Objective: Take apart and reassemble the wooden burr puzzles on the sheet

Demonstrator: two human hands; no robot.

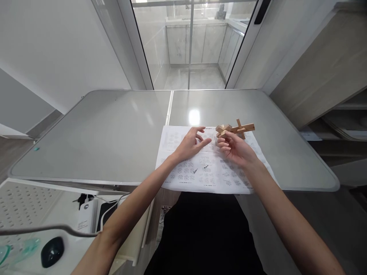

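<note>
My right hand (233,147) is curled around the near end of a wooden interlocking puzzle (235,129), a cluster of light-brown sticks crossing each other, held just above the table. My left hand (191,143) hovers a little to the left of it with fingers spread and nothing in them, over a white instruction sheet (210,170) printed with rows of small diagrams. The sheet lies flat at the near edge of the grey table (109,133).
A glass sliding door (190,42) stands beyond the table's far edge. Wooden shelving (329,68) is on the right. At lower left, a white perforated surface (25,202) carries a black mouse (52,251), a cable and a white device (86,220).
</note>
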